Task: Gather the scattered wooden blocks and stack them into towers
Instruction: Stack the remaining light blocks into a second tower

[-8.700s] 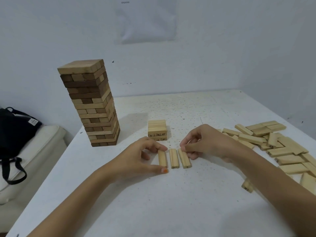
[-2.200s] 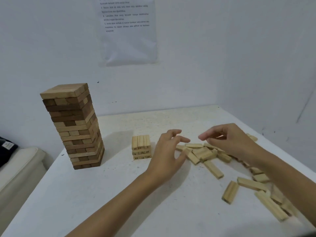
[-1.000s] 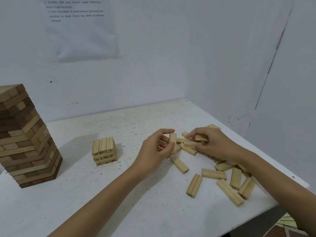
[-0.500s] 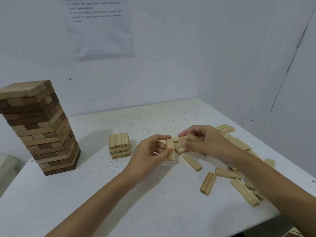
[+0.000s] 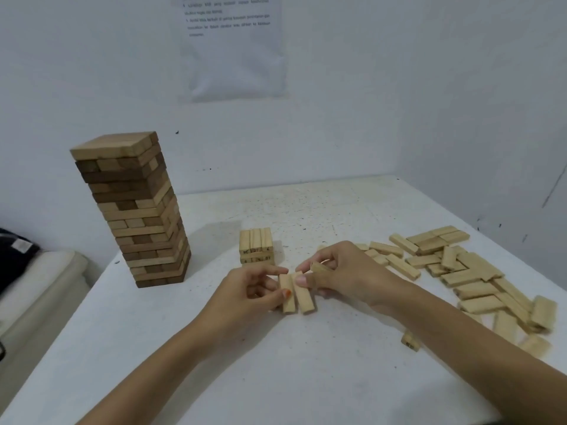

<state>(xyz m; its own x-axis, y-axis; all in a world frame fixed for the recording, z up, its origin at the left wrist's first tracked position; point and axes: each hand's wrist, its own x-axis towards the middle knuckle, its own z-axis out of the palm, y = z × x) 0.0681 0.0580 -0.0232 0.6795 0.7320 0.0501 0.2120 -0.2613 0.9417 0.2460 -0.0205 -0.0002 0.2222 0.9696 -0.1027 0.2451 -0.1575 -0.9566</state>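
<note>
Tall tower [image 5: 135, 210] of mixed dark and light blocks is seen standing finished, left of the small stack [image 5: 256, 245]. The small stack is only a few layers high, three blocks across on top, so the second tower is judged barely begun. Just in front of the small stack a pair of blocks [image 5: 296, 291] is laid side by side on the tabletop [image 5: 276, 378]. The pair's left block is pinched by the left hand [image 5: 245, 289]. A third block [image 5: 317, 266] is held in the curled fingers of the right hand [image 5: 346, 274], whose thumb is pressed on the pair's right block. The hands are close together, and a new three-block layer is judged to be in assembly. Right of the small stack a large loose pile [image 5: 466, 271] lies ungathered, with a single block [image 5: 410, 342] apart, nearer the camera. Most of the stacking is judged left to do.
</note>
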